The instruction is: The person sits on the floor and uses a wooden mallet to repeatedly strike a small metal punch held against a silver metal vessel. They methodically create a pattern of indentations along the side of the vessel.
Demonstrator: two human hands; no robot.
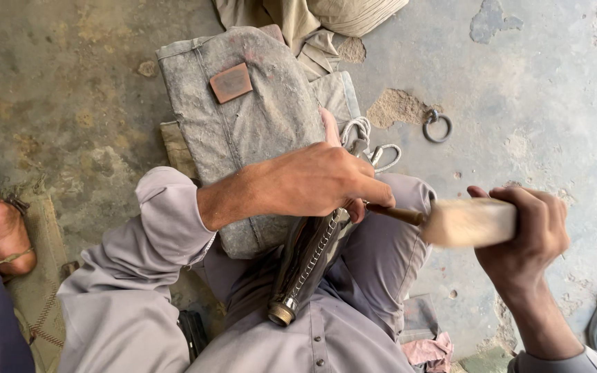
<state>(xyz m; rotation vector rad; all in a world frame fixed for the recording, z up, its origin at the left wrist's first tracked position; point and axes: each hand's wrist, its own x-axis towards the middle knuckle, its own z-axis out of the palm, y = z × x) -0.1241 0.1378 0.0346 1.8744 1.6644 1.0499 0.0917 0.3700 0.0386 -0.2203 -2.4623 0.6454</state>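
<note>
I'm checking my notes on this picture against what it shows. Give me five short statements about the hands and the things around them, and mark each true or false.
1. The right hand holds a pale wooden block. True.
2. The left hand holds a thin dark tool whose end points toward the block. True.
3. The dark laced tube with a metal end hangs from a wall hook. False: it lies across the person's lap.
4. A metal ring lies on the concrete floor. True.
5. The dusty grey bag bears a green round patch. False: its patch is reddish-brown and square.
</note>
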